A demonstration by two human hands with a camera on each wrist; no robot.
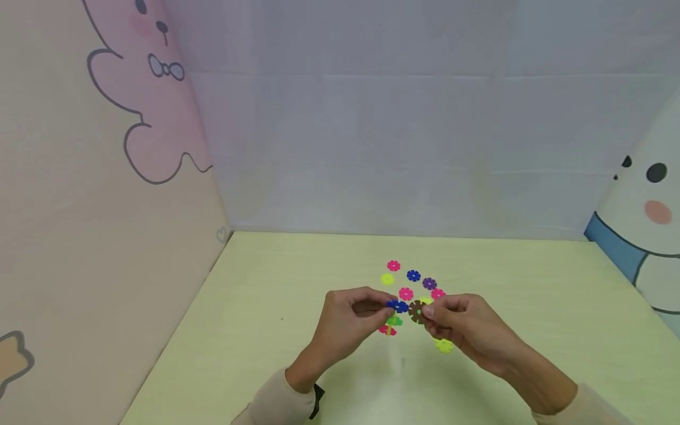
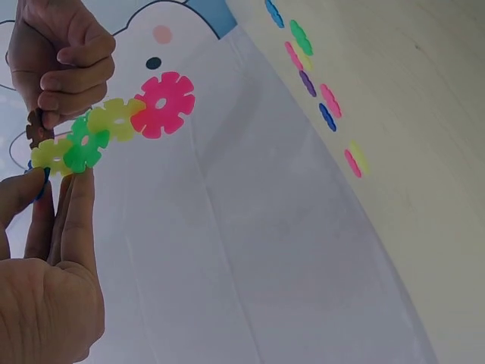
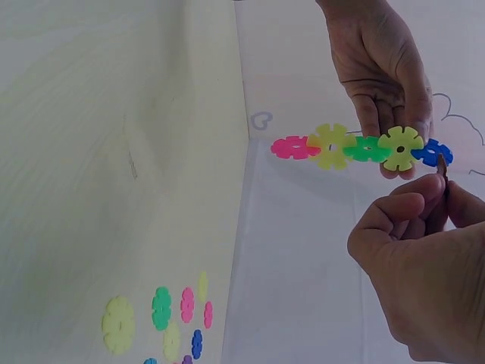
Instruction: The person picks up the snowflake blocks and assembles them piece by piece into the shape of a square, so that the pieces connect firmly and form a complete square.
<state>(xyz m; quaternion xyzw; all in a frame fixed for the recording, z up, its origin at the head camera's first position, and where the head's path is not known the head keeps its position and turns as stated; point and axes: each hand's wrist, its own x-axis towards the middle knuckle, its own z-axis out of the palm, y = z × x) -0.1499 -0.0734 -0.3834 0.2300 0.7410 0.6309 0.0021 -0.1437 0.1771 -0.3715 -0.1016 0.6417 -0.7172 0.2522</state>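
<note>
Blue disc (image 1: 402, 306) on chain (image 3: 371, 155) pinched in left hand (image 1: 342, 326), lower centre of head view. I see right hand (image 1: 478, 330) pinching brown disc (image 1: 414, 308) just beside it.

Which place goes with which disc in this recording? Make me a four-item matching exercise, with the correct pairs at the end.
Discs
1. Brown disc
2. Purple disc
3. Linked green disc
4. Linked pink disc

Places
A. Between two linked yellow discs
B. At the row's end, opposite the linked blue disc
C. Pinched by the right hand
D. Lying on the table

Pairs: 1-C, 2-D, 3-A, 4-B
</note>
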